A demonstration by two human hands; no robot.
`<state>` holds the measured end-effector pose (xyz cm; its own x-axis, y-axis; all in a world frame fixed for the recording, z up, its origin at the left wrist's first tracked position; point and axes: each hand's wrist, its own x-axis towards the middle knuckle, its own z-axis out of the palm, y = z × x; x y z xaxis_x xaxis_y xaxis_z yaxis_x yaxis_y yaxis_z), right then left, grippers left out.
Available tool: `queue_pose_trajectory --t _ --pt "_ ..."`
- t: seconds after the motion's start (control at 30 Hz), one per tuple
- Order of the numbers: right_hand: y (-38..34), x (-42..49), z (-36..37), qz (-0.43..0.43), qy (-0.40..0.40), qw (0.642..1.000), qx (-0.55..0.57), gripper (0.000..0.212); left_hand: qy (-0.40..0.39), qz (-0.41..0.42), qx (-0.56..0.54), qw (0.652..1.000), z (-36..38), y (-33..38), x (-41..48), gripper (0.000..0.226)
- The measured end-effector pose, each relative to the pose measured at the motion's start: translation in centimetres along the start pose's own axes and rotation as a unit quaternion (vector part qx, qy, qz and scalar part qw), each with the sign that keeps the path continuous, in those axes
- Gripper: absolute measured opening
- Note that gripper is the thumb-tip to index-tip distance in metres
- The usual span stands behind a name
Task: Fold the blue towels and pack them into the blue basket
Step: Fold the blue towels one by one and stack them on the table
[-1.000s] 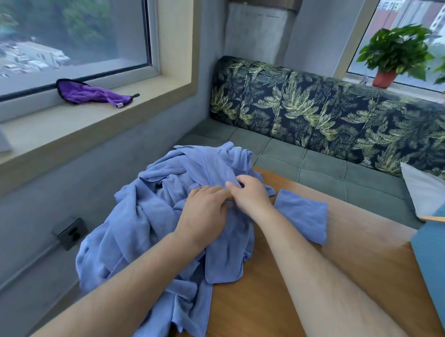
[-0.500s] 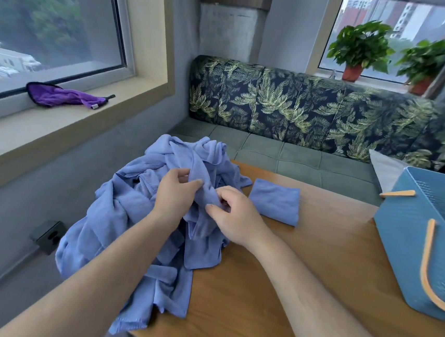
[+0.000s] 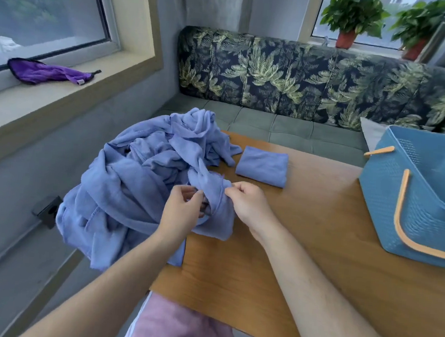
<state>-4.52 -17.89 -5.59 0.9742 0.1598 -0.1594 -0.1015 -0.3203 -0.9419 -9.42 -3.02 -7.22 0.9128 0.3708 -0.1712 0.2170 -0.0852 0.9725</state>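
Observation:
A heap of crumpled blue towels (image 3: pixel 132 187) covers the left end of the wooden table (image 3: pixel 302 257) and hangs over its edge. One blue towel (image 3: pixel 213 205) is drawn out of the heap toward me. My left hand (image 3: pixel 181 213) pinches its near left part and my right hand (image 3: pixel 248 203) pinches its edge on the right. A folded blue towel (image 3: pixel 262 165) lies flat behind my hands. The blue basket (image 3: pixel 416 203) with tan handles stands at the right end of the table, and its inside shows nothing.
A leaf-patterned bench (image 3: pixel 306 78) runs behind the table. A purple cloth (image 3: pixel 45 72) lies on the window sill at the left. Potted plants (image 3: pixel 350 15) stand on the far sill. A wall socket (image 3: pixel 47 208) sits low on the left wall.
Both hands have pulled one towel out of the heap toward the near side of the table. The view has tilted down and right, bringing more of the basket into sight.

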Motion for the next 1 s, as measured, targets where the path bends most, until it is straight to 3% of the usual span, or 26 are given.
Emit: queue_pose_trajectory --t 0.1,0.2,0.27,0.47,0.67,0.87,1.0 --pt "2.0 -1.9 -1.3 0.03 0.014 0.999 0.036 0.013 -0.065 -0.033 0.059 0.996 1.7 -0.4 -0.6 0.029" --pt "3.7 -4.0 -3.1 0.046 0.031 0.995 0.078 0.023 -0.1 -0.036 0.098 0.989 3.6 -0.3 -1.5 0.023" --pt "4.8 -5.3 -4.6 0.054 0.031 0.994 0.094 0.027 -0.124 -0.016 0.116 0.985 5.3 0.0 -2.1 0.021" --pt "6.5 -8.0 -10.1 0.041 0.092 0.989 0.104 0.013 -0.151 0.069 0.147 0.975 9.6 1.4 -3.3 0.036" --pt "7.8 -8.4 -14.2 0.04 0.196 0.979 0.045 0.02 -0.151 0.08 0.152 0.974 11.5 3.3 -3.5 0.033" --pt "9.3 -8.4 -15.9 0.068 0.206 0.976 -0.027 0.023 -0.127 0.075 0.153 0.977 11.2 2.4 -2.6 0.029" --pt "8.6 -7.5 -16.5 0.075 0.246 0.966 0.005 0.019 -0.098 0.09 0.145 0.981 9.9 2.3 -1.5 0.026"
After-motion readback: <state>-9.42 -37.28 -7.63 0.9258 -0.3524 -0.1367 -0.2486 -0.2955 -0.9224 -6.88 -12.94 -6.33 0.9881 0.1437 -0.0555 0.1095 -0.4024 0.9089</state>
